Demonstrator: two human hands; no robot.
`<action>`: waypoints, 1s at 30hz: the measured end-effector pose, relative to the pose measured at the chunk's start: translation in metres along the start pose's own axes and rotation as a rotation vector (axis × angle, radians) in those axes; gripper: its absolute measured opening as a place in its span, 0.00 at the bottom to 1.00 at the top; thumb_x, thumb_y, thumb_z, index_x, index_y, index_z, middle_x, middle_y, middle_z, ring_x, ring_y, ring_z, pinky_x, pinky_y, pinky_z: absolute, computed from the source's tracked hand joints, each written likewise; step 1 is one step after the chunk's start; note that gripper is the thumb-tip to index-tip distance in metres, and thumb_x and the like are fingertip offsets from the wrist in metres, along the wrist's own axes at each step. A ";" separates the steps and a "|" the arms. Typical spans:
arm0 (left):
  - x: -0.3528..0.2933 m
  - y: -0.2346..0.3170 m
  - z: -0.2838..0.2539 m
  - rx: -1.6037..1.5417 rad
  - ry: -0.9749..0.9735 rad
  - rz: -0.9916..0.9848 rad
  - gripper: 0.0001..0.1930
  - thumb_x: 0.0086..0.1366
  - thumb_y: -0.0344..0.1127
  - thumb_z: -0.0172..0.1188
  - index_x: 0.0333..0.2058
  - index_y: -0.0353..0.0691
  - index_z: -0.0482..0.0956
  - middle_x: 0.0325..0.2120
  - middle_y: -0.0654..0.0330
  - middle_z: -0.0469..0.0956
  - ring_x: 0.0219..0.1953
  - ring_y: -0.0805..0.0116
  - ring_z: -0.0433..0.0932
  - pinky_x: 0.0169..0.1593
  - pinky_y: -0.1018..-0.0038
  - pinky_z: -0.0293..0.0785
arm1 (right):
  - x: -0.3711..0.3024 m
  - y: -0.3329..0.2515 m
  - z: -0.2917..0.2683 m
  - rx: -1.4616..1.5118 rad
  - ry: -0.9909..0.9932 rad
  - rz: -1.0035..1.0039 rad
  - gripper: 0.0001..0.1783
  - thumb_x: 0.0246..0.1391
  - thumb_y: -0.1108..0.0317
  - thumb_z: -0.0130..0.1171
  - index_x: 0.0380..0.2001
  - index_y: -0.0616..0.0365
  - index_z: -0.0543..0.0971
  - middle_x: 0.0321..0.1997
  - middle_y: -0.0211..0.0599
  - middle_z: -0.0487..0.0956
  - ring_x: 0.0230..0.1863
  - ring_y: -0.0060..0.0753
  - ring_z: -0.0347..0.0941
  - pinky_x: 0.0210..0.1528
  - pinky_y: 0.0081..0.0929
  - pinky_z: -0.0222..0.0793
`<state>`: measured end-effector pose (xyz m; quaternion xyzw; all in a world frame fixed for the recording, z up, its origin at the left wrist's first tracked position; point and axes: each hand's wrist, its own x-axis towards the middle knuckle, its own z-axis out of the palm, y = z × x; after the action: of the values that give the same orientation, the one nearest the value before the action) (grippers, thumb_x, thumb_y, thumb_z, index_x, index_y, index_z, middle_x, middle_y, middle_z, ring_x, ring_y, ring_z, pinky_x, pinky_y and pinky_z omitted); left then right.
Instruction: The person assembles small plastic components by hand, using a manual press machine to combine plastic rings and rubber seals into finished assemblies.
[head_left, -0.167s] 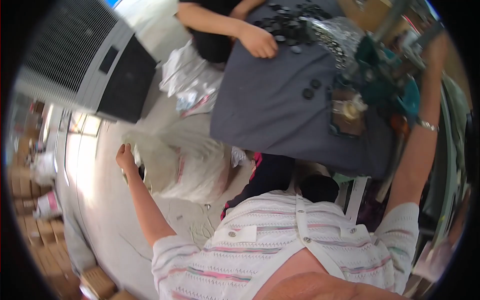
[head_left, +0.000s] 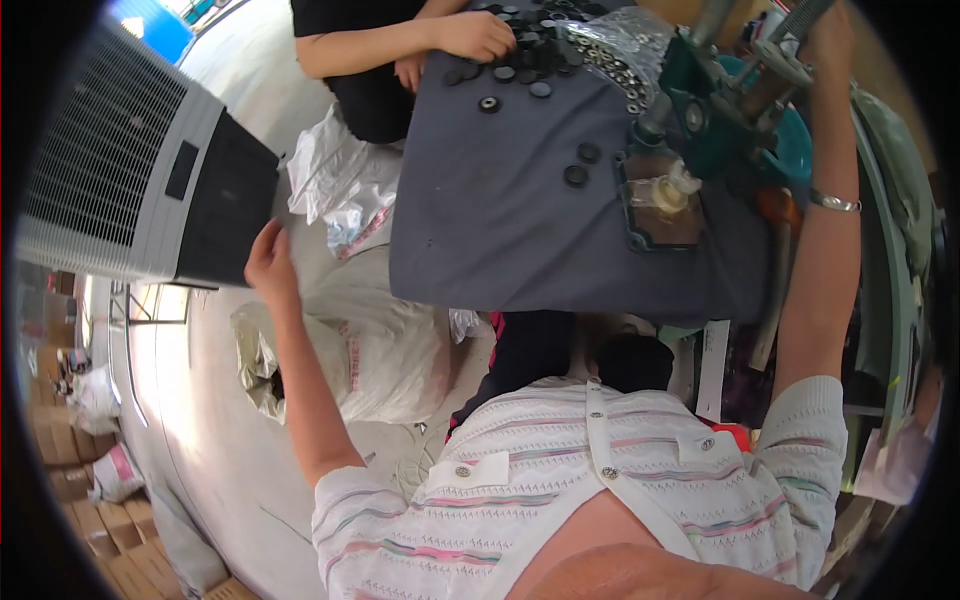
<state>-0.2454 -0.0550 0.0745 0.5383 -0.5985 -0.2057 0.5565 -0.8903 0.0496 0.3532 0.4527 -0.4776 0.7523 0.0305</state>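
Observation:
My left hand [head_left: 268, 262] is raised at the left, above a large off-white woven sack [head_left: 375, 350] on the floor. Its fingers are curled together; whatever they may hold is hidden. At the upper right my right hand [head_left: 832, 45], dim near the picture's rim, is closed round the lever [head_left: 795, 22] of a green hand press [head_left: 690, 100]. On the press's base plate sits a pale, translucent round fixture [head_left: 672, 190]. Two black round discs [head_left: 576, 176] lie to the left of the plate, on the grey cloth-covered table [head_left: 500, 240].
Across the table a person's hand [head_left: 478, 36] reaches into a pile of black discs [head_left: 540, 50]. Metal rings [head_left: 610, 62] lie in clear plastic. An orange-headed hammer [head_left: 776, 208] and a teal bowl [head_left: 795, 145] flank the press. A grey air cooler [head_left: 220, 170] stands left; cartons [head_left: 110, 520] are stacked behind.
My left hand has moved up and slightly right, away from the sack's mouth, its fingers curling. The whole view has shifted. The other person's hand has moved in to the black discs.

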 end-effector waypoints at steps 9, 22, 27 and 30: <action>0.019 0.101 0.253 0.000 -0.561 0.399 0.14 0.53 0.31 0.65 0.40 0.37 0.82 0.36 0.53 0.81 0.34 0.61 0.80 0.41 0.71 0.75 | -0.005 0.008 0.012 0.132 0.004 -0.069 0.17 0.58 0.56 0.49 0.36 0.61 0.71 0.25 0.36 0.69 0.20 0.26 0.61 0.19 0.28 0.58; -0.008 0.119 0.294 0.174 -0.671 0.804 0.12 0.51 0.32 0.66 0.36 0.40 0.83 0.36 0.58 0.83 0.39 0.56 0.78 0.45 0.66 0.75 | -0.031 -0.014 0.021 0.201 0.006 0.030 0.10 0.64 0.58 0.49 0.31 0.49 0.71 0.21 0.21 0.66 0.13 0.09 0.53 0.11 0.12 0.46; -0.006 0.124 0.321 -0.179 -0.748 0.527 0.10 0.57 0.31 0.65 0.38 0.36 0.82 0.33 0.54 0.82 0.36 0.62 0.80 0.42 0.71 0.75 | -0.027 -0.018 0.014 0.166 -0.032 -0.014 0.10 0.63 0.58 0.50 0.32 0.50 0.71 0.21 0.21 0.65 0.14 0.10 0.54 0.11 0.11 0.48; 0.025 0.104 0.334 -0.152 -0.541 0.467 0.09 0.60 0.27 0.61 0.40 0.34 0.81 0.32 0.55 0.82 0.32 0.70 0.80 0.37 0.76 0.75 | -0.029 -0.014 0.022 0.149 -0.022 -0.003 0.10 0.62 0.58 0.50 0.32 0.51 0.71 0.21 0.21 0.65 0.14 0.10 0.54 0.12 0.11 0.48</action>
<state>-0.5804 -0.1600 0.0751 0.2704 -0.8139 -0.2518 0.4484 -0.8524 0.0516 0.3450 0.4627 -0.4199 0.7807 -0.0075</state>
